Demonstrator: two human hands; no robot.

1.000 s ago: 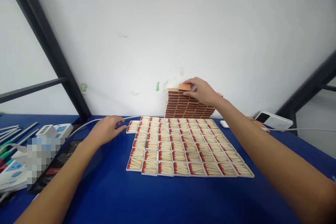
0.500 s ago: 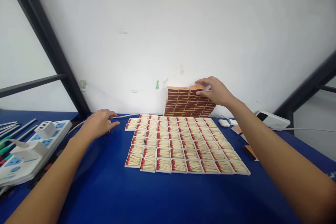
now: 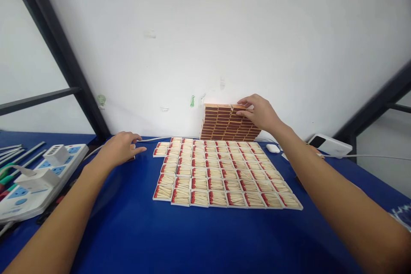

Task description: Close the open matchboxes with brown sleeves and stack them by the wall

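Observation:
A stack of orange matchbox sleeves (image 3: 224, 124) stands against the white wall at the back of the blue table (image 3: 135, 227). My right hand (image 3: 260, 112) reaches over its top right corner, fingers pinched on the topmost sleeve (image 3: 238, 107). In front of the stack lies a grid of several open match trays (image 3: 221, 171), red heads to the left. My left hand (image 3: 120, 149) rests on the table left of the grid, fingers loosely spread, holding nothing.
White power strips (image 3: 38, 180) with a plug and some tools lie at the left edge. A white cable (image 3: 154, 140) runs along the wall. A white device (image 3: 330, 145) and a small white earbud case (image 3: 273, 148) sit at the right. Black frame bars flank both sides.
My right hand moved the orange sleeve from the stack's middle top to its right top. My left hand drew slightly back to the left.

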